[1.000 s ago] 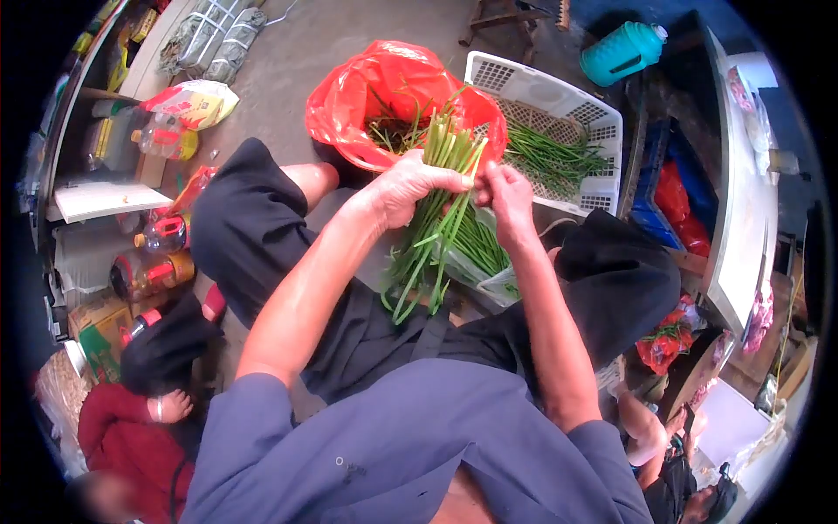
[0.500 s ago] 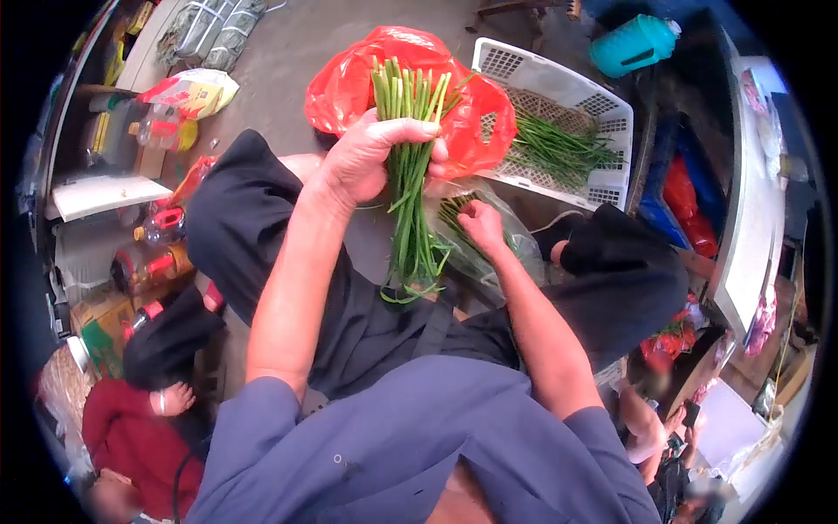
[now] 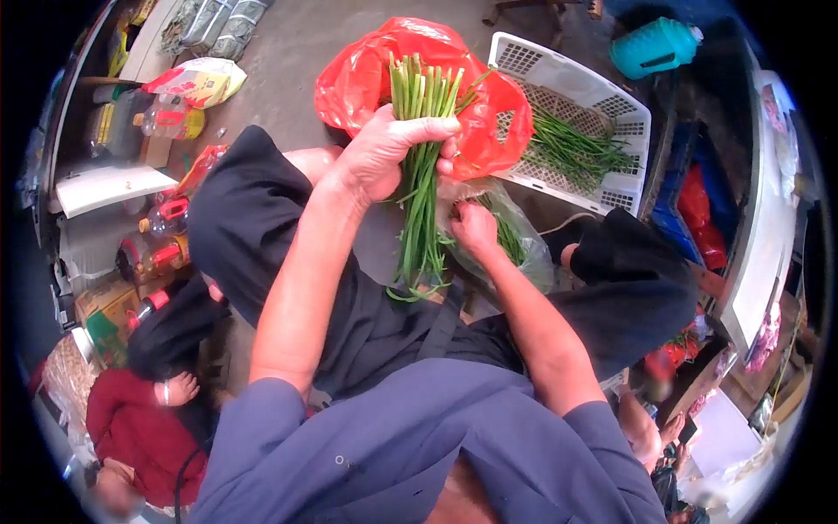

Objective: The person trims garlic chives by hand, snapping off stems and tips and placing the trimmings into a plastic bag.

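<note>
Clasping green stems (image 3: 422, 192), the left hand (image 3: 377, 155) is closed; the right hand (image 3: 475, 229) curls at the bag (image 3: 536, 262), hold unclear.

Place: likely shop or storeroom
Goods: bottles (image 3: 166, 253), cardboard box (image 3: 108, 316)
Floor (image 3: 301, 74): plain grey
Containers: white crate (image 3: 630, 103), blue crate (image 3: 670, 218)

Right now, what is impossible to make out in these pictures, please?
- Head view: whether the right hand pinches any stems; its own back hides the fingertips.
- Head view: what lies deep in the red bag; the green bunch and left hand block it.
- Head view: the top of the wooden stand; cut off by the upper edge.
</note>
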Action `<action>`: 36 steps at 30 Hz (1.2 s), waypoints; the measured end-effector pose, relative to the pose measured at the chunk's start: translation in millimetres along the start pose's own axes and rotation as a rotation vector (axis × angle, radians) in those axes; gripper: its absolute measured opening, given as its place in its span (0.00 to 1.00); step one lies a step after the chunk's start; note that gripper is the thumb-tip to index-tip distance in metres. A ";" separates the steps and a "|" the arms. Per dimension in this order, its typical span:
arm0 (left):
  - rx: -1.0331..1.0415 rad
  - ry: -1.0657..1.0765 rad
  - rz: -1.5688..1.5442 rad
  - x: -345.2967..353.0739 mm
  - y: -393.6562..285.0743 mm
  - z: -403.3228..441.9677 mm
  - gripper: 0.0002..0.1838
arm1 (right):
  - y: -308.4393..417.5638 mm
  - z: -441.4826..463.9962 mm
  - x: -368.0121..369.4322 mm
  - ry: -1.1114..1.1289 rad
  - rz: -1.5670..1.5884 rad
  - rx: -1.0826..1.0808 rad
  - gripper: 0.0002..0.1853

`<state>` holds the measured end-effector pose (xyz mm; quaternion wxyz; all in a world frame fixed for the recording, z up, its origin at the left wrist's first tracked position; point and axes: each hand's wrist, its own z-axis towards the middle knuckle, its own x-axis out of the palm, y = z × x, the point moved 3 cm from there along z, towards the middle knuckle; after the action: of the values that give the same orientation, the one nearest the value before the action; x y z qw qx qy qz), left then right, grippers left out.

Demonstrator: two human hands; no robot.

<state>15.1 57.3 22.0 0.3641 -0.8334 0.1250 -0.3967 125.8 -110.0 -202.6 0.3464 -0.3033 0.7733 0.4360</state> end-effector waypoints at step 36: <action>-0.032 0.102 0.220 26.9 45.5 4.1 0.13 | 72.3 -25.4 -183.3 -0.106 1.440 0.030 0.08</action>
<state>39.5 14.0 3.5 0.3852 -0.7991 0.2402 -0.3942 168.7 -70.3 -12.7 0.0143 0.3079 0.7695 0.5594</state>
